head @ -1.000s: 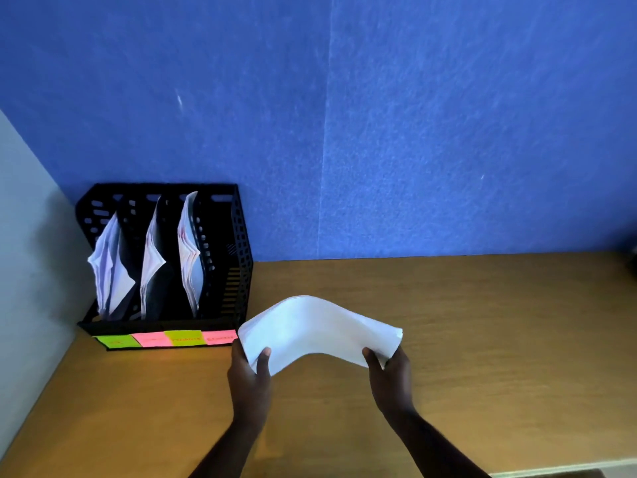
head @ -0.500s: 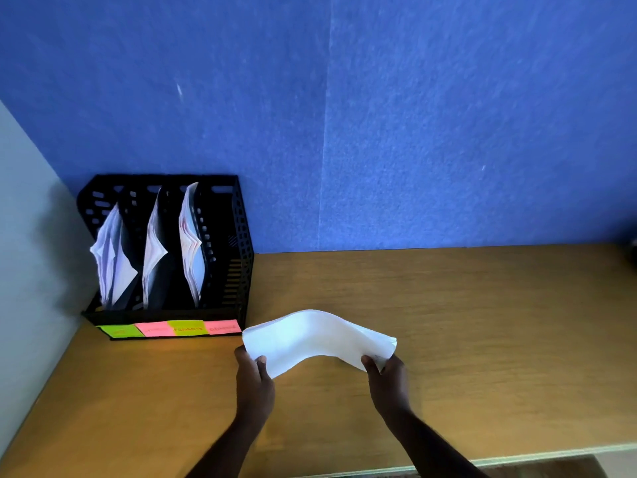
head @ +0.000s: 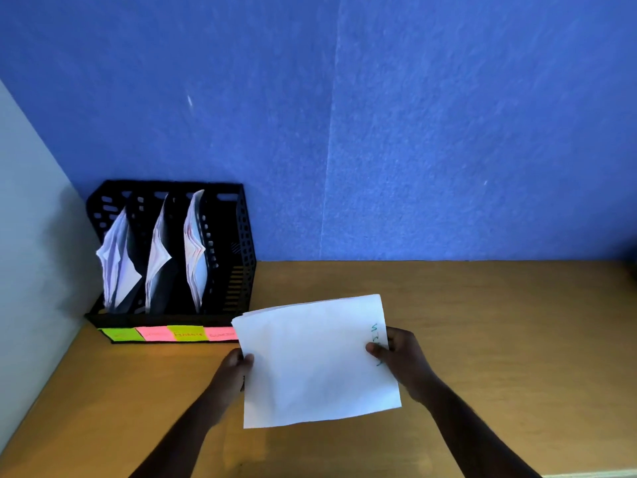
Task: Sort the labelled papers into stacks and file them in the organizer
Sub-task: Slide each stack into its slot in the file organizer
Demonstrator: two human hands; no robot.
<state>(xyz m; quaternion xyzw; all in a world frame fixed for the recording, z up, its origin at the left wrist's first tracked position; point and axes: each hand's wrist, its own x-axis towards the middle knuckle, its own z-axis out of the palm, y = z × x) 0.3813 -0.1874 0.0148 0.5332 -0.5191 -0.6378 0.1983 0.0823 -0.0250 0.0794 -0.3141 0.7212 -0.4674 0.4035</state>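
Both hands, left point(head: 238, 369) and right point(head: 401, 357), pinch paper stack point(head: 319, 362) at lower centre, long axis left-right, green label along right edge unreadable, thumb partly covering it.

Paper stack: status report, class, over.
Both grips on paper stack: left hand, right hand. Organizer: three slots filled, rightmost free. Path clear.

Light: dim overall, cool cast; blue wall point(head: 448, 132) brightest upper right.
Shadows: soft dark patch on grey side wall point(head: 31, 219) left of organizer point(head: 246, 236); faint shadow on worktop point(head: 499, 322) under papers point(head: 317, 360).
Hands: very dark, underexposed, little detail.
Glare: mild sheen on worktop.
Blur: sticky labels point(head: 172, 333) soft, barely legible.
Distortion: wide-angle, worktop edges bow.
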